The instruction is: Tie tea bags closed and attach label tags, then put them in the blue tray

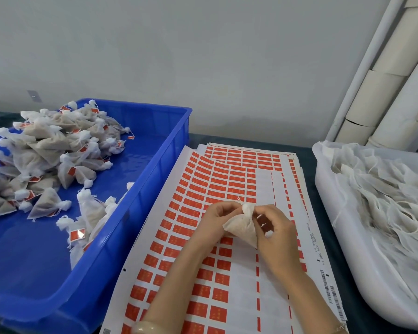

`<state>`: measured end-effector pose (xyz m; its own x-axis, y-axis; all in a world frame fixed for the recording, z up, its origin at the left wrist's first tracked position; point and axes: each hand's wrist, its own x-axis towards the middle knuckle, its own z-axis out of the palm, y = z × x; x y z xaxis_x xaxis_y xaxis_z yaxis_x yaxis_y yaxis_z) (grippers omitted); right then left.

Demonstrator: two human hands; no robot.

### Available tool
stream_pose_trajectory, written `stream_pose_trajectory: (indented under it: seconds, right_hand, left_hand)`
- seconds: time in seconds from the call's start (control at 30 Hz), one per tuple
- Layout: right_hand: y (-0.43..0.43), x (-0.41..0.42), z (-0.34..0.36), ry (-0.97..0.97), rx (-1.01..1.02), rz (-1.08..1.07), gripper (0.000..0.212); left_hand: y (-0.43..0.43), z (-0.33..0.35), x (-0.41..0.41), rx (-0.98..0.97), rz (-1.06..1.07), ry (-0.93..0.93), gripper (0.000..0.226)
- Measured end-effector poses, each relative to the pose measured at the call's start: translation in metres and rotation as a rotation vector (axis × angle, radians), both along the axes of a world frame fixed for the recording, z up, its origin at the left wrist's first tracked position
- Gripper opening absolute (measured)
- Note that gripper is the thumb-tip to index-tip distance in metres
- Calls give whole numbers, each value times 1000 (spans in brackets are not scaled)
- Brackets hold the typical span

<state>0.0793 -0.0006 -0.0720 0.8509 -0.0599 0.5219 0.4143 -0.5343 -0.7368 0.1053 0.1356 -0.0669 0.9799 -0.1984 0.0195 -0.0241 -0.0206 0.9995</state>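
Both forearms are bare as far as they show; a thick, smooth, cream-coloured bangle circles the wrist of the left hand; a thin chain bracelet lies at the wrist of the right hand.

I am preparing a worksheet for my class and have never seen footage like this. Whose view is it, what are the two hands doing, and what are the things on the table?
There is no machine here. A person works bare-handed, and the single picture comes from a camera on their head, looking down. The left hand and right hand both pinch the top of one tea bag above sheets of red labels. On the left, a blue tray holds finished bags with red tags. On the right, a white tub holds bags with loose strings.
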Motion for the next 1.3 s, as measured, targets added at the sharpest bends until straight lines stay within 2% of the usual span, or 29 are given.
stream_pose_trajectory:
  seconds: [0.13,0.2,0.27,0.33,0.5,0.63,0.8,1.1,1.2,1.3]
  right_hand:
    - [1,0,-3,62,-66,24,40]
    - [-1,2,-6,87,-81,30,32]
    - [-1,3,-8,97,-83,36,16]
    - [0,3,-9,103,-82,33,8]
    - [-4,4,-9,144,-68,29,14]
    - [-6,3,-3,281,61,99,21]
    - [-7,7,-2,448,180,161,32]
    - [-11,16,9,617,411,130,33]
    - [-14,15,15,698,586,174,39]
    - [-20,13,16,729,931,303,30]
  left_hand:
    - [-3,8,-3,7,58,111,23]
    - [-3,11,-2,-33,18,109,27]
    - [-3,12,-3,-21,-25,69,33]
    - [-4,12,-4,56,-39,-14,34]
    - [-6,6,-4,84,-46,-144,26]
    - [-5,4,-3,63,-16,-194,15]
    - [-3,1,-1,58,22,-171,9]
    - [-2,-5,3,75,-19,-166,10]
    - [-3,-2,1,56,-75,-178,11]
    - [-3,0,1,34,-93,-173,15]
